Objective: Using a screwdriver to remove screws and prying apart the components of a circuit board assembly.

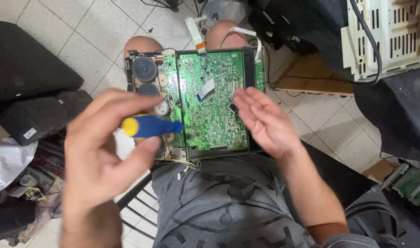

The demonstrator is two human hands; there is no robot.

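An opened electronic device (196, 98) rests on my knees, showing a green circuit board (214, 82) and, to its left, a tape mechanism with round black and silver wheels (144, 69). My left hand (100, 156) is raised close to the camera, fingers pinched around a screwdriver with a blue and yellow handle (150, 126) that points right toward the board. My right hand (265, 121) hovers over the board's right edge, fingers apart and palm turned inward, holding nothing. A white ribbon cable (205, 89) lies across the board.
A black speaker box (40, 117) and dark cushion (26, 64) sit at left over clutter and a white bag (8, 160). A white vented casing (393, 32) stands at top right. A loose green board (414, 183) lies at right. Tiled floor (81, 32) surrounds everything.
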